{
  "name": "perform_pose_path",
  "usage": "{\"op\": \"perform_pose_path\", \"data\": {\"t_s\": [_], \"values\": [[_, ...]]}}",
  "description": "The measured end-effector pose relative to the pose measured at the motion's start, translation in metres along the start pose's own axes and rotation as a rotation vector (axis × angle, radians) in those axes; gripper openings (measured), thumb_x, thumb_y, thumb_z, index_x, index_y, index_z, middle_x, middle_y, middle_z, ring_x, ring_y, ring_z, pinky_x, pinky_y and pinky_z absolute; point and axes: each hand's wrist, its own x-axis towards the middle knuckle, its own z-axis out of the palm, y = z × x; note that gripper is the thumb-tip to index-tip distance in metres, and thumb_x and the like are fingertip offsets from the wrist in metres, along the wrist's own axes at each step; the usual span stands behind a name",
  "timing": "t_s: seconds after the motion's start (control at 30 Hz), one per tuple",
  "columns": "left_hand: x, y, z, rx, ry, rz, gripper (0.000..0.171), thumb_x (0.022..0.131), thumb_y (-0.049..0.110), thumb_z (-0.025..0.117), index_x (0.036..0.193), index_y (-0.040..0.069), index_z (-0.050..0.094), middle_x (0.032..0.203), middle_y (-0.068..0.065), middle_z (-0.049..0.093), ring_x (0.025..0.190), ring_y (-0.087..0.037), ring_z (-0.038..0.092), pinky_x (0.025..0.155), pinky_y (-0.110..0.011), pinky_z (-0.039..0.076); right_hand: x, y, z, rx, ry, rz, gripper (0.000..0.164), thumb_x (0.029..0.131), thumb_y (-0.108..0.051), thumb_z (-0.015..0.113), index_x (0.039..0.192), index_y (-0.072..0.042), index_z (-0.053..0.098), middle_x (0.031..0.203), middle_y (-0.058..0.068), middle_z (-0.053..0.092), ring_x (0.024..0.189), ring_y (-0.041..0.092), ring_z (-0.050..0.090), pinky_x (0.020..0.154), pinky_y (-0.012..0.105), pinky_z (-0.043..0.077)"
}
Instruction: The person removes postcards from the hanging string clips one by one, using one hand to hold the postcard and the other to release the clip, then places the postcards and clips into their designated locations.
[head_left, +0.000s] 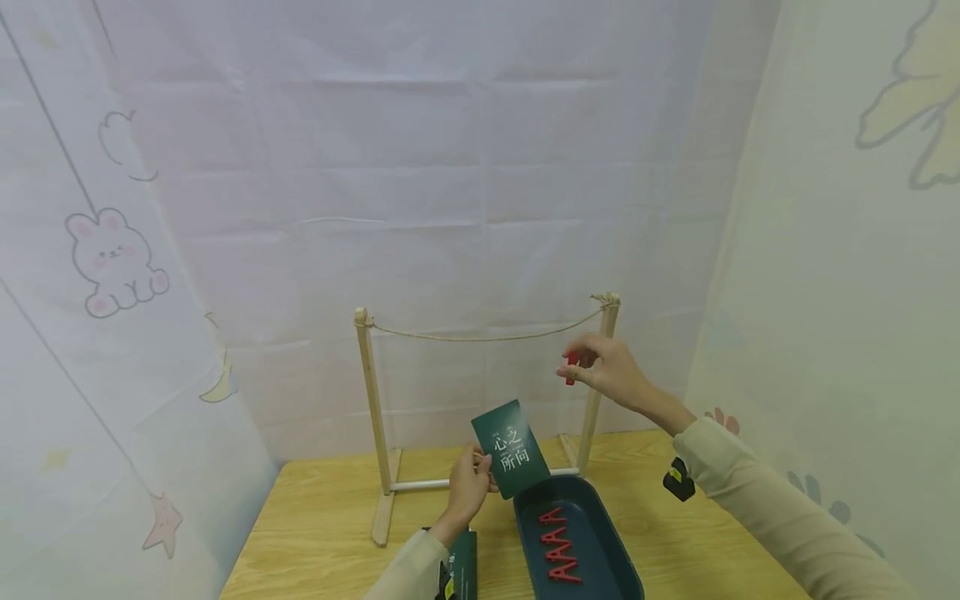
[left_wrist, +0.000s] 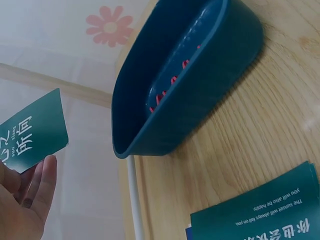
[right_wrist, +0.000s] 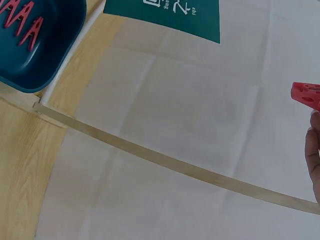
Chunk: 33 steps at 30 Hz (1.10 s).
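My left hand (head_left: 470, 483) pinches a green card (head_left: 512, 448) with white Chinese characters by its lower left edge, tilted above the far end of the tray. In the left wrist view the fingers (left_wrist: 44, 187) lie behind the card (left_wrist: 37, 132). Higher and to the right, my right hand (head_left: 611, 371) pinches a red clothespin (head_left: 572, 368) in front of the right post. The right wrist view catches only that clothespin's end (right_wrist: 306, 95) beside the fingers. A thin rope (head_left: 487, 338) sags between two wooden posts, above the card and apart from both hands.
A dark blue tray (head_left: 618, 554) with several red clothespins (head_left: 558, 554) stands on the wooden table (head_left: 300, 533). Left of it lies a stack of green cards (left_wrist: 260, 210). The rack's left post (head_left: 372, 400) and white bottom bar (head_left: 420, 484) stand behind, near the curtain-like backdrop.
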Motion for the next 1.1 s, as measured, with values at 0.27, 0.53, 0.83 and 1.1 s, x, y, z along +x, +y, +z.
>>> {"op": "perform_pose_path", "data": {"t_s": [0.27, 0.53, 0.83, 1.1], "values": [[-0.011, -0.008, -0.012, 0.017, -0.017, -0.030, 0.004, 0.098, -0.009, 0.050, 0.097, -0.005, 0.049, 0.074, -0.018, 0.059, 0.055, -0.032, 0.062, 0.048, -0.037, 0.058, -0.014, 0.006, 0.010, 0.034, -0.043, 0.004, 0.024, 0.079, -0.008, 0.083, 0.097, -0.006, 0.068, 0.075, -0.004, 0.067, 0.064, 0.011, 0.061, 0.056, 0.031, 0.053], [-0.021, -0.020, -0.023, 0.082, -0.008, -0.050, 0.003, 0.100, -0.006, 0.050, 0.097, -0.005, 0.050, 0.074, -0.016, 0.058, 0.051, -0.022, 0.060, 0.046, -0.033, 0.057, -0.023, 0.010, 0.018, 0.033, -0.077, 0.034, 0.026, 0.080, -0.011, 0.083, 0.100, -0.007, 0.068, 0.077, -0.006, 0.066, 0.066, 0.009, 0.061, 0.058, 0.030, 0.053], [-0.036, -0.036, -0.048, 0.164, -0.010, -0.081, 0.006, 0.099, -0.005, 0.052, 0.095, -0.003, 0.049, 0.066, -0.012, 0.057, 0.046, -0.014, 0.056, 0.045, -0.045, 0.056, -0.035, 0.012, 0.027, 0.076, -0.171, 0.100, 0.030, 0.078, -0.015, 0.085, 0.103, -0.009, 0.068, 0.088, 0.002, 0.067, 0.073, 0.012, 0.063, 0.065, 0.029, 0.054], [-0.049, -0.060, -0.063, 0.230, -0.020, -0.149, 0.005, 0.096, -0.007, 0.053, 0.095, -0.002, 0.054, 0.063, -0.006, 0.055, 0.045, -0.012, 0.056, 0.041, -0.036, 0.054, -0.051, 0.019, 0.036, 0.095, -0.276, 0.133, 0.032, 0.079, -0.013, 0.085, 0.105, -0.008, 0.067, 0.088, 0.002, 0.068, 0.075, 0.012, 0.063, 0.068, 0.034, 0.056]]}}
